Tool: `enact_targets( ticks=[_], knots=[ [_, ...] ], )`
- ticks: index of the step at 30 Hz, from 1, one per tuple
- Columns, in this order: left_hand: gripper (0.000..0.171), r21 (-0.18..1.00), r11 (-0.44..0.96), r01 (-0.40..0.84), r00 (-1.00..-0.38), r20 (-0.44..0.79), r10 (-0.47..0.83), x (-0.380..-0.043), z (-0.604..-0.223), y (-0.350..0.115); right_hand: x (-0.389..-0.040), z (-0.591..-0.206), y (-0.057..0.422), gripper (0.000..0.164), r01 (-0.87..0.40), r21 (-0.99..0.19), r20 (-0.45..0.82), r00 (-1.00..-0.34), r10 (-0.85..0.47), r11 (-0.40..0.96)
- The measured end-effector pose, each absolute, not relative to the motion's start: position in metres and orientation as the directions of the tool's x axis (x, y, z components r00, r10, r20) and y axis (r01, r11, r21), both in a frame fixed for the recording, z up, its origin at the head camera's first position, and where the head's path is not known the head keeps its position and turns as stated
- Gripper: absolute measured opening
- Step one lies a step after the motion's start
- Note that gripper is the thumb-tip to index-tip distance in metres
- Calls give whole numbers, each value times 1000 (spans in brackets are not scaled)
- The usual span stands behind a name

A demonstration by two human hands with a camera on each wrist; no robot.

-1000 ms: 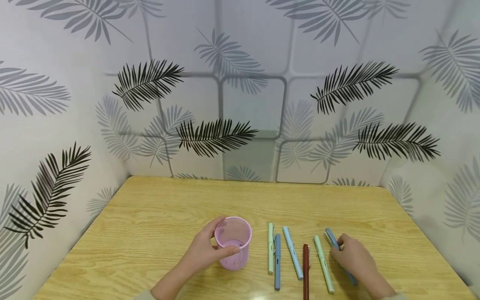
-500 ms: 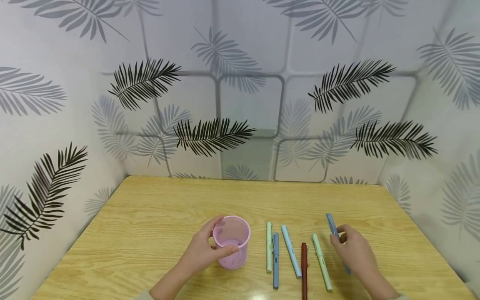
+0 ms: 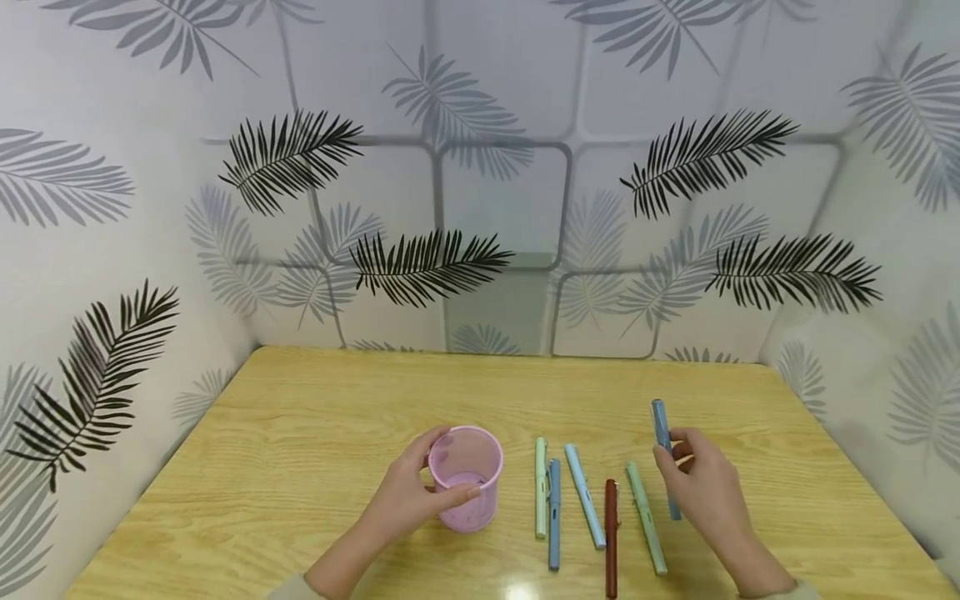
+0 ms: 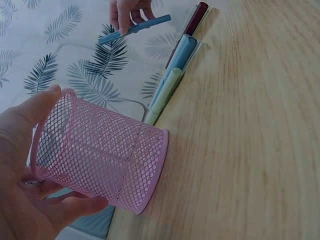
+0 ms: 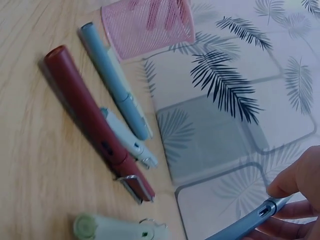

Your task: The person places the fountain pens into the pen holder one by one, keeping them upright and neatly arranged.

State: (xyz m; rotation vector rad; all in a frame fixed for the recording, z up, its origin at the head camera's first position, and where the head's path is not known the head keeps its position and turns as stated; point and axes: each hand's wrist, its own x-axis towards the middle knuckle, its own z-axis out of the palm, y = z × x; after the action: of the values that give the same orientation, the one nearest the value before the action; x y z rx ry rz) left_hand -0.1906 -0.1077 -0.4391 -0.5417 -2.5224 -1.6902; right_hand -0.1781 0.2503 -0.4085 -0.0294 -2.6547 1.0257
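My left hand (image 3: 405, 496) holds a pink mesh pen cup (image 3: 471, 512) upright on the table, thumb at the near rim and fingers round its far left side. No pen shows inside it. Over the right part of the table, my right hand (image 3: 708, 487) pinches a capped blue pen (image 3: 661, 423) between thumb and fingers. In the left wrist view this blue pen (image 4: 150, 23) hangs well above the table. Between the hands lie a light green pen (image 3: 540, 504), another blue pen (image 3: 554, 529), a light blue pen (image 3: 584, 496), a dark red pen (image 3: 611, 542) and a second green pen (image 3: 647, 521).
The wood-grain table (image 3: 337, 400) ends at a backdrop (image 3: 495, 208) printed with palm leaves, which also rises along both sides. The pens lie roughly lengthwise, pointing away from me, to the right of the cup.
My right hand has lifted the blue pen off the table, moving it up and away from me while it tilts steeper. The left hand still holds the cup in place.
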Motion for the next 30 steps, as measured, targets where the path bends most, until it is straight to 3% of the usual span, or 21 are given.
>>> enact_targets(
  ticks=[15, 30],
  knots=[
    [83, 899, 306, 313, -938, 241, 251, -186, -437, -103, -171, -393, 223, 19, -324, -661, 529, -841, 115, 677],
    [87, 887, 349, 304, -942, 223, 253, -192, -439, -106, -161, -362, 185, 23, -543, -739, 619, -780, 85, 400]
  ],
)
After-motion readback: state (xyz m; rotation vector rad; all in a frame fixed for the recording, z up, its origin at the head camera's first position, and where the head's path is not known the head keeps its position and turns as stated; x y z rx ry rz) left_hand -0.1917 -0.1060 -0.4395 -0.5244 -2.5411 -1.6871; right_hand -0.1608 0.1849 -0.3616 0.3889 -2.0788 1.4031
